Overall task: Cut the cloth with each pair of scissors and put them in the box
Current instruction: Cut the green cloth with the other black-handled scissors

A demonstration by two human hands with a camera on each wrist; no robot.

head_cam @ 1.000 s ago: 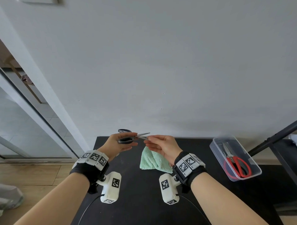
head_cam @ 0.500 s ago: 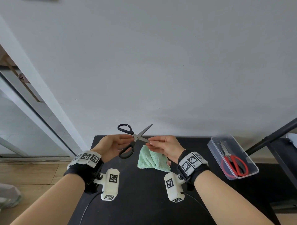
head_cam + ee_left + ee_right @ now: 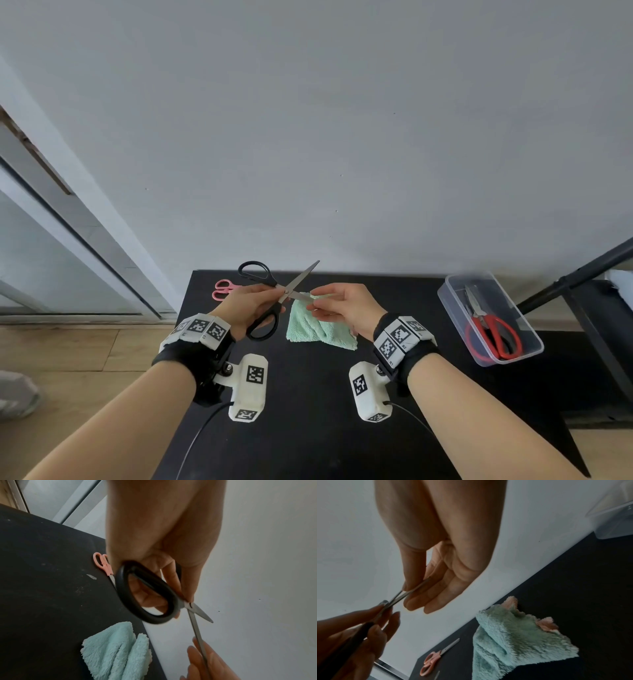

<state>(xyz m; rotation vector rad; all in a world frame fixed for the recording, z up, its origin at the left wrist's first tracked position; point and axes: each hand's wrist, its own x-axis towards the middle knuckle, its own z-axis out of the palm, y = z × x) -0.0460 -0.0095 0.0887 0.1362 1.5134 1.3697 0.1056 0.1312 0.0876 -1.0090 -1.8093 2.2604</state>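
Gaping black scissors (image 3: 274,298), steel blades (crossed), mint cloth (image 3: 318,325)

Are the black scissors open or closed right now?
Open. The black scissors form an X: one blade points up toward the wall, and the right hand pinches the other blade.

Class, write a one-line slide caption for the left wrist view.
Left hand grips open black scissors; right hand pinches one blade above the green cloth.

cloth (image 3: 318,325) mid-table (image 3: 308,428), box (image 3: 455,308) to its right, small scissors (image 3: 224,290) far left.
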